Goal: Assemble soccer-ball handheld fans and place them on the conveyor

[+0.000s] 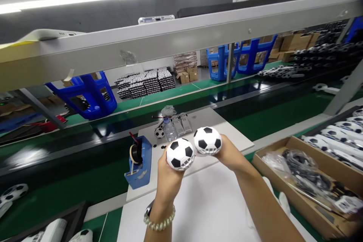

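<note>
Side by side above the white board are two handheld pieces with round black-and-white soccer-ball heads and slots along the lower rim. My left hand (168, 183) is closed around the left soccer-ball piece (180, 154). The right soccer-ball piece (208, 141) is gripped by my right hand (229, 154). Their lower parts are hidden behind the heads and my fingers; I cannot tell whether the heads touch. Just beyond them on the white board (227, 126) stand a clear plastic bottle (170, 131), a smaller soccer-ball piece (159, 132) and several white-and-grey parts (184, 124).
A blue tape dispenser (143, 168) sits left of my hands. To the right is a cardboard box (286, 145) with cables and bags, beside a tray of soccer-ball pieces (340, 140). A metal beam (181, 43) crosses overhead, before the green conveyor belt (99, 174).
</note>
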{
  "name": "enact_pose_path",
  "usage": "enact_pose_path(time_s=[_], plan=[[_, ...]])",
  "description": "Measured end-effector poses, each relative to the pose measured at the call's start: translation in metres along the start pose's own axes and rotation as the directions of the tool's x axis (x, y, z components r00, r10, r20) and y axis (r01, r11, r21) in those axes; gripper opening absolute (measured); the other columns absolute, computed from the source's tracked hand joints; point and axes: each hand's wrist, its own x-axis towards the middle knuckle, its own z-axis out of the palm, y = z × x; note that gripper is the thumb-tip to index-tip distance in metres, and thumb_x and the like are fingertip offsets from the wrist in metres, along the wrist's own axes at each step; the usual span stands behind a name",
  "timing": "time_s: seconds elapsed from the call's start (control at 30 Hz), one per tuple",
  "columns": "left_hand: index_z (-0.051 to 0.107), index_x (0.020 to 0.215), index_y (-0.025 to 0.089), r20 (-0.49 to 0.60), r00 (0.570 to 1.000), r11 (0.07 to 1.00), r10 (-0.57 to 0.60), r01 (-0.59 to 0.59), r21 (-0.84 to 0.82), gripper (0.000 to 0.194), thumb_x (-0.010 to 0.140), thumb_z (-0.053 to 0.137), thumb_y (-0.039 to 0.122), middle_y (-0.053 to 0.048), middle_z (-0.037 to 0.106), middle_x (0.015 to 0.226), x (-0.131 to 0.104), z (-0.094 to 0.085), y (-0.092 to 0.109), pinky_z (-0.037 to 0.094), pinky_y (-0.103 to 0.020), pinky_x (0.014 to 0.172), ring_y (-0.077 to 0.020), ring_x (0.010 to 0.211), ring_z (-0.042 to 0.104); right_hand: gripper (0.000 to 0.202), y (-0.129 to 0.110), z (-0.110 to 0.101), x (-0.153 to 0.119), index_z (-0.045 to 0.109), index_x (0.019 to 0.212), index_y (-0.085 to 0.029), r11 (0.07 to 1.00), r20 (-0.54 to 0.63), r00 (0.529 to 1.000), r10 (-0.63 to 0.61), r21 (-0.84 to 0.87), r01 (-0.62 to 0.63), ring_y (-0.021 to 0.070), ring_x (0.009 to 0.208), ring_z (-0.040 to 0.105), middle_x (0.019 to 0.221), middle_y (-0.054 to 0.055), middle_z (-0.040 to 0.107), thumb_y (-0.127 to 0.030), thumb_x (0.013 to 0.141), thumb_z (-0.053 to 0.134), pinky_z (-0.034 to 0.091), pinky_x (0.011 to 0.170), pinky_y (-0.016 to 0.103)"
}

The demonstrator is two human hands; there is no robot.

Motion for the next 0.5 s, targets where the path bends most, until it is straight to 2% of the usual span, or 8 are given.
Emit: enact_pose_path(time_s=[0.07, 0.13, 0.2, 0.3, 0.4, 0.5], plan=[[0.068, 0.090, 0.017, -0.007, 0.999, 0.999, 0.037, -0.037, 0.004, 0.040, 0.053, 0.082, 0.019, -0.010, 0.070, 0.098, 0.000, -0.002, -0.001, 0.049, -0.038, 0.088, -0.0286, 0.096, 0.062, 0.042, 0.001, -0.009, 0.020, 0.068, 0.097, -0.015, 0.999, -0.087, 0.996, -0.010, -0.034, 0.007, 0.0274, 0.095, 0.061, 0.096, 0.008, 0.070, -0.032, 0.061, 0.081, 0.048, 0.084, 0.038], [0.067, 0.094, 0.017, 0.002, 0.999, 0.998, 0.050, -0.049, -0.035, 0.044, 0.052, 0.082, 0.022, -0.010, 0.069, 0.100, -0.001, -0.005, 0.000, 0.048, -0.038, 0.089, -0.0293, 0.097, 0.062, 0.044, 0.005, -0.028, 0.052, 0.066, 0.100, -0.014, 0.988, -0.171, 0.985, 0.026, -0.144, -0.051, 0.0255, 0.093, 0.062, 0.097, 0.008, 0.069, -0.034, 0.062, 0.079, 0.049, 0.082, 0.035], [0.066, 0.099, 0.018, 0.013, 0.997, 0.996, 0.075, -0.074, -0.054, 0.050, 0.053, 0.082, 0.024, -0.011, 0.068, 0.101, -0.003, -0.007, 0.002, 0.048, -0.037, 0.088, -0.0288, 0.097, 0.062, 0.044, 0.013, -0.055, 0.089, 0.065, 0.103, -0.012, 0.941, -0.228, 0.972, 0.054, -0.314, -0.126, 0.0233, 0.092, 0.062, 0.100, 0.008, 0.069, -0.030, 0.065, 0.078, 0.048, 0.081, 0.033], [0.064, 0.101, 0.019, 0.020, 0.991, 0.991, 0.133, -0.133, -0.018, 0.045, 0.059, 0.077, 0.025, -0.010, 0.068, 0.096, -0.005, -0.008, 0.008, 0.049, -0.033, 0.081, -0.0263, 0.090, 0.062, 0.036, 0.034, -0.106, 0.132, 0.064, 0.099, -0.007, 0.867, -0.302, 0.945, 0.128, -0.428, -0.254, 0.0228, 0.086, 0.062, 0.096, 0.012, 0.068, -0.016, 0.066, 0.076, 0.047, 0.079, 0.032], [0.066, 0.098, 0.020, -0.011, 0.989, 0.989, 0.148, -0.148, -0.006, 0.035, 0.064, 0.072, 0.024, -0.008, 0.069, 0.091, -0.007, -0.007, 0.014, 0.050, -0.032, 0.076, -0.0250, 0.085, 0.063, 0.028, 0.059, -0.158, 0.144, 0.061, 0.100, -0.007, 0.775, -0.383, 0.902, 0.200, -0.501, -0.385, 0.0189, 0.084, 0.062, 0.094, 0.010, 0.066, -0.011, 0.074, 0.071, 0.049, 0.078, 0.032], [0.069, 0.093, 0.020, -0.076, 0.992, 0.994, 0.106, -0.107, -0.010, 0.035, 0.059, 0.076, 0.025, -0.009, 0.070, 0.091, -0.006, -0.006, 0.015, 0.049, -0.033, 0.080, -0.0273, 0.089, 0.063, 0.015, 0.082, -0.200, 0.134, 0.060, 0.098, -0.011, 0.696, -0.415, 0.876, 0.247, -0.553, -0.459, 0.0146, 0.082, 0.061, 0.095, 0.005, 0.063, -0.021, 0.087, 0.060, 0.052, 0.076, 0.033]])
